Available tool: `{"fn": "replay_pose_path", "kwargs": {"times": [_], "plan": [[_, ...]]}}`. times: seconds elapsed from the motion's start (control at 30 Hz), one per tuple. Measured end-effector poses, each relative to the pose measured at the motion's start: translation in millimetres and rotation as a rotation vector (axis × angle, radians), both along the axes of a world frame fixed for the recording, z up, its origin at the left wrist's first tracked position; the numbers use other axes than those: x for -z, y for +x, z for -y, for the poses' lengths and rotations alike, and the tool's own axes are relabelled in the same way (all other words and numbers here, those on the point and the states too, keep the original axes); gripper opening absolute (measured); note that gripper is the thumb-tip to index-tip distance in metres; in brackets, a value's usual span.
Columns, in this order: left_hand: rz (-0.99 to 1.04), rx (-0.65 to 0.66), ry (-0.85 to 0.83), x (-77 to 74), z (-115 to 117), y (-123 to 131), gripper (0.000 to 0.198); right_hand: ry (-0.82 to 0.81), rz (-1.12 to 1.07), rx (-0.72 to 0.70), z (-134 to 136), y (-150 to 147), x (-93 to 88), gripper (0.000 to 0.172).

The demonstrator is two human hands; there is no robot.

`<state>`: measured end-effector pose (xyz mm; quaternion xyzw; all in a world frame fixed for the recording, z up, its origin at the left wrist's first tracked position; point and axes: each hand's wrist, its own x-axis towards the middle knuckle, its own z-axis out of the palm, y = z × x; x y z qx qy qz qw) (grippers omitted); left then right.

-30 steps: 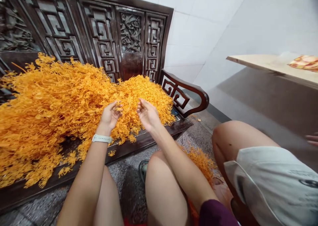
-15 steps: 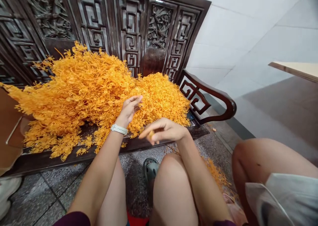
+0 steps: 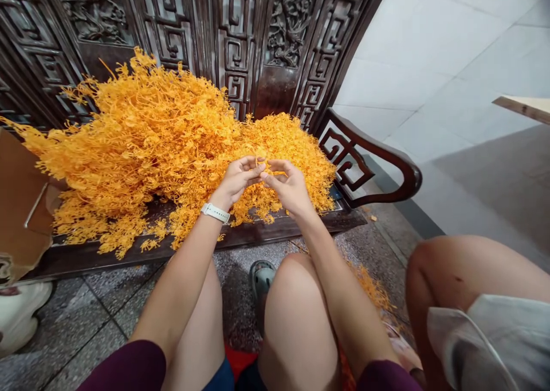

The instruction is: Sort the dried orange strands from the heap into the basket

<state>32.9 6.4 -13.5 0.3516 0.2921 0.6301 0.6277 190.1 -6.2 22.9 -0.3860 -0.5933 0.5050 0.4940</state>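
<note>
A large heap of orange plastic-looking sprigs (image 3: 158, 139) lies on a dark wooden bench (image 3: 240, 238). In front of its right part, my left hand (image 3: 239, 179), with a pale watch band (image 3: 215, 212) on the wrist, pinches a small orange piece between thumb and fingertips. Facing it, my right hand (image 3: 290, 187) has its thumb and fingers closed round the same small piece, the fingertips of both hands nearly touching. The piece is hard to tell from the orange heap behind it.
The bench's carved armrest (image 3: 378, 153) curves out at the right. A cardboard box (image 3: 23, 202) stands at the left. Another person's bare knee (image 3: 468, 265) is at the right. Orange bits (image 3: 372, 288) lie on the floor beside my legs.
My right hand has moved up and left to meet my left hand, and its fingers have closed on the orange piece. My left hand has shifted slightly right. The view has tilted down a little.
</note>
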Motion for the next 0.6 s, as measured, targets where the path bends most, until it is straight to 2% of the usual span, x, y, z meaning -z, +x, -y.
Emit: {"fn": "replay_pose_path", "kwargs": {"times": [0.2, 0.33, 0.47, 0.6], "plan": [[-0.136, 0.046, -0.015, -2.3, 2, -1, 0.044, 0.057, -0.066, 0.098, -12, 2, 8.9, 0.026], [-0.192, 0.041, -0.007, -5.4, 5, 0, 0.04, 0.034, -0.076, 0.153, -16, 4, 11.6, 0.021], [-0.194, -0.027, -0.01, -6.3, 3, 5, 0.035, 0.066, -0.024, 0.113, -16, 4, 14.9, 0.008], [-0.127, -0.104, 0.012, -4.4, 1, 9, 0.039, 0.085, -0.02, 0.1, -12, -2, 15.6, 0.008]]}}
